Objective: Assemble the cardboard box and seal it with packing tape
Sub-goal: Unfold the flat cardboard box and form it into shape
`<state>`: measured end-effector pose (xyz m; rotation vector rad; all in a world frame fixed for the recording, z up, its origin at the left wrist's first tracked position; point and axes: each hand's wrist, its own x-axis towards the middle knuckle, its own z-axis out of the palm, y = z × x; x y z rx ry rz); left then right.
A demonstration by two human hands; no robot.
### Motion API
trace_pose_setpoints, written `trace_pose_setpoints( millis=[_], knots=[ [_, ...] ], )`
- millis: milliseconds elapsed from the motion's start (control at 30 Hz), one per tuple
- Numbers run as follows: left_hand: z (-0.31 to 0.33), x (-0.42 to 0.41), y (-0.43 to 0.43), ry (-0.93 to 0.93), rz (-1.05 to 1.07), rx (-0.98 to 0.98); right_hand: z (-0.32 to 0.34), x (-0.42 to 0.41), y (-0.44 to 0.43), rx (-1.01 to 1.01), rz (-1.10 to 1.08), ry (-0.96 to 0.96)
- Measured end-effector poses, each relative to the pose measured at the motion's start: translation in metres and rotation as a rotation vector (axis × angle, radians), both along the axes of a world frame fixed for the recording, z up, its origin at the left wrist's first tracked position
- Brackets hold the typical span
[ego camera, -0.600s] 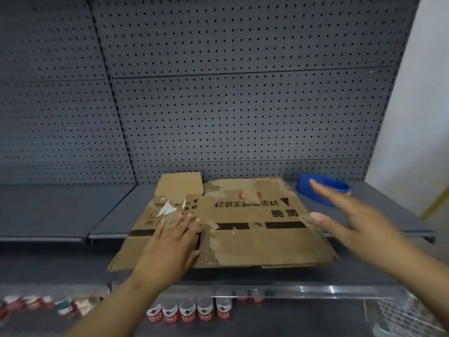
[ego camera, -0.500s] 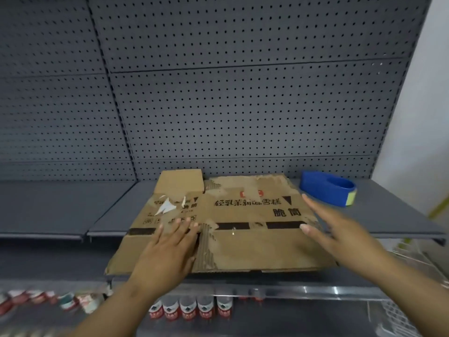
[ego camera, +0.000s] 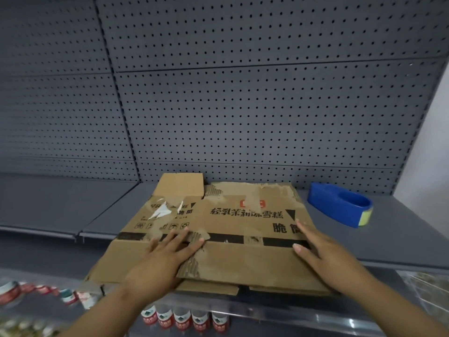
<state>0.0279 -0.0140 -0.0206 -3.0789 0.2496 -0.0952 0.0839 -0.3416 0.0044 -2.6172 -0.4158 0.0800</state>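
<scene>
On shelf (ego camera: 401, 239), box (ego camera: 243, 259) flat, print partly hand-covered

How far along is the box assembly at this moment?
Nothing is done yet: the worn brown cardboard box lies flattened on the grey metal shelf. Left hand and right hand rest flat on it. Erecting, folding flaps and taping remain; the blue tape dispenser sits untouched.

Left hand (ego camera: 161, 261) covers part of the cardboard box (ego camera: 233, 229)'s black stripe, right hand (ego camera: 325, 254) hides the last printed character. Bottles (ego camera: 184, 321) below are half hidden by the shelf edge (ego camera: 279, 310).
</scene>
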Motion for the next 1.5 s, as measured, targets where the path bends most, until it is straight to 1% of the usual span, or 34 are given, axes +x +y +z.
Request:
trace_pose_setpoints(
  millis=[100,200,267,333,433,500,667,767,833,900,1067,1133,1200,1267,1333,1433,1500],
  knots=[
    [0.014,0.004,-0.004,0.017,0.043,-0.175,0.016,0.009,-0.006,0.022,0.000,-0.042],
    [0.036,0.007,-0.005,-0.147,0.016,-0.420,0.048,0.015,-0.014,0.182,-0.067,-0.078],
    [0.058,0.009,-0.006,-0.237,0.034,-0.544,0.070,0.018,-0.019,0.280,-0.113,-0.096],
    [0.078,0.013,-0.003,-0.271,0.090,-0.663,0.086,0.021,-0.025,0.391,-0.147,-0.108],
    [0.105,0.020,-0.002,-0.380,0.152,-0.792,0.101,0.026,-0.029,0.650,-0.178,-0.018],
    [0.118,0.023,-0.004,-0.440,0.190,-0.999,0.107,0.027,-0.025,0.798,-0.184,0.067],
    [0.128,0.040,-0.001,-0.501,0.253,-1.453,0.115,0.027,-0.003,1.006,-0.126,0.154],
    [0.128,0.046,-0.004,-0.497,0.233,-1.588,0.115,0.028,0.011,1.084,-0.106,0.131],
    [0.126,0.048,-0.006,-0.500,0.221,-1.631,0.113,0.029,0.015,1.115,-0.105,0.116],
    [0.121,0.050,-0.003,-0.529,0.224,-1.612,0.108,0.030,0.017,1.159,-0.092,0.129],
    [0.102,0.058,0.000,-0.579,0.164,-1.475,0.092,0.027,0.018,1.318,-0.092,0.115],
    [0.092,0.060,0.004,-0.648,0.174,-1.358,0.087,0.026,0.021,1.350,-0.088,0.106],
    [0.080,0.066,0.015,-0.679,0.232,-1.294,0.083,0.025,0.024,1.376,-0.076,0.101],
    [0.071,0.071,0.026,-0.636,0.293,-1.246,0.081,0.023,0.028,1.405,-0.050,0.117],
    [0.067,0.070,0.031,-0.603,0.257,-1.163,0.079,0.020,0.033,1.312,-0.043,0.089],
    [0.072,0.061,0.032,-0.547,0.175,-1.201,0.074,0.015,0.040,1.058,-0.046,-0.024],
    [0.075,0.055,0.033,-0.509,0.109,-1.248,0.069,0.015,0.044,0.875,-0.101,-0.143]
  ],
)
